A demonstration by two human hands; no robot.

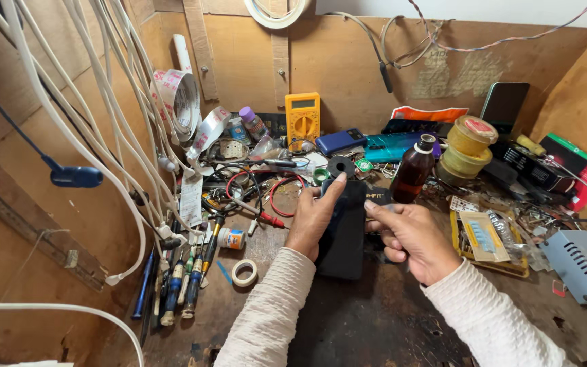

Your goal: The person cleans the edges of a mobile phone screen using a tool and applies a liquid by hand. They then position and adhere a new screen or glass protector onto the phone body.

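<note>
A black smartphone (345,234) lies lengthwise over the dark workbench, held between both hands. My left hand (312,216) grips its left edge, with the thumb stretched up to the top corner. My right hand (412,239) holds the phone's right edge with the fingers curled toward it; something small and pale sits at its fingertips, too small to identify. Both sleeves are white and knitted. Just beyond the phone stand a small black ring-shaped part (340,165) and a brown glass bottle (412,170).
A yellow multimeter (302,119) leans on the back wall. Red and black probe leads (271,197), screwdrivers (174,285) and a small tape roll (244,272) lie to the left. White cables (103,102) hang at left. Tape rolls (469,146), a yellow tray (487,239) and a grey box (585,264) crowd the right.
</note>
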